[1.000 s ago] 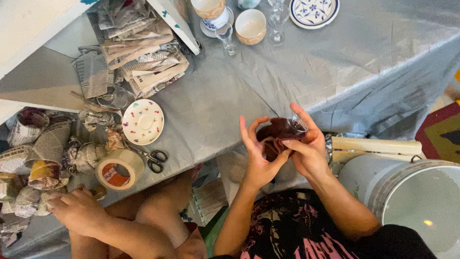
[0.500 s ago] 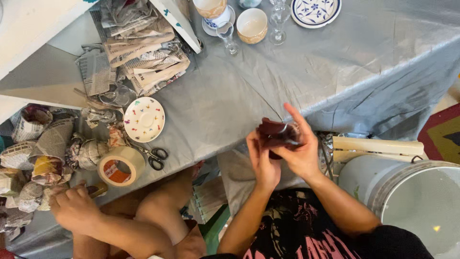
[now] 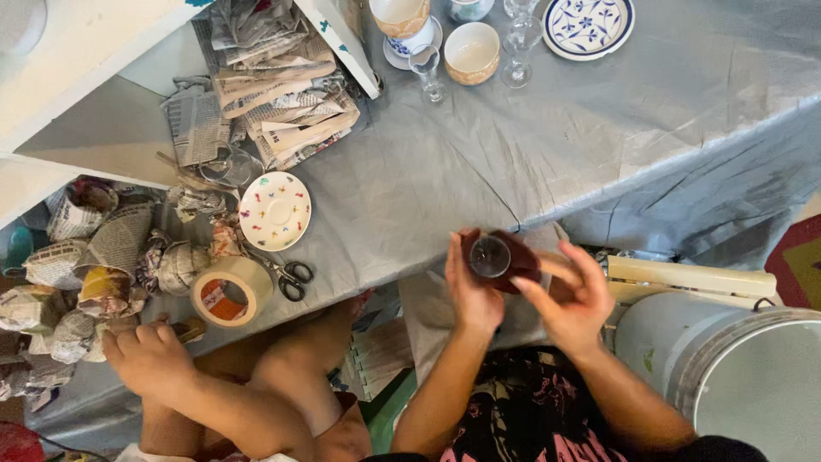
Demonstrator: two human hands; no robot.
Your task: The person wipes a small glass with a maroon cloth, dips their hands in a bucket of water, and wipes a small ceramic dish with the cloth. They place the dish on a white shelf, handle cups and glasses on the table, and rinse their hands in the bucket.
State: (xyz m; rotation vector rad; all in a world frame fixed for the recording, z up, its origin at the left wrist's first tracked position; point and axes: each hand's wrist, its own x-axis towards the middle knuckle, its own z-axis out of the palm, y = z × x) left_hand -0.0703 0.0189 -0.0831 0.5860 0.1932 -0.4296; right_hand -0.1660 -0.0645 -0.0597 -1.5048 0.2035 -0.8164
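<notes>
Two hands, one small item held between them, in front of the near edge of the grey-cloth-covered desk (image 3: pixel 479 162). Left hand (image 3: pixel 473 291): fingers upright, closed against the left side of a small dark reddish-brown cloth-wrapped glass (image 3: pixel 505 261) whose round clear rim faces up. Right hand (image 3: pixel 571 298): palm open towards the item, fingers spread and curved, fingertips on the dark wrap's right side. Item sits above the person's lap, just off the desk edge, not resting on the desk.

On the desk, far side: blue-and-white patterned plate (image 3: pixel 588 24), beige ceramic cup (image 3: pixel 472 51), two clear stemmed glasses (image 3: pixel 520 43), further cup on a saucer (image 3: pixel 402 21). Left of centre: stack of folded newspaper sheets (image 3: pixel 282 94), white saucer with small coloured dots (image 3: pixel 274 210), black-handled scissors (image 3: pixel 291 275), roll of tan packing tape (image 3: pixel 229 291). Far left: cluster of newspaper-wrapped bundles (image 3: pixel 81 265).

Another person's hand (image 3: pixel 150 359) rests at the desk's near-left edge beside the tape roll, knee alongside; this hand is separate from the two above.

Right of the hands: large white bucket with metal rim (image 3: pixel 735 376), pale wooden slats (image 3: pixel 684 278) just behind it.
</notes>
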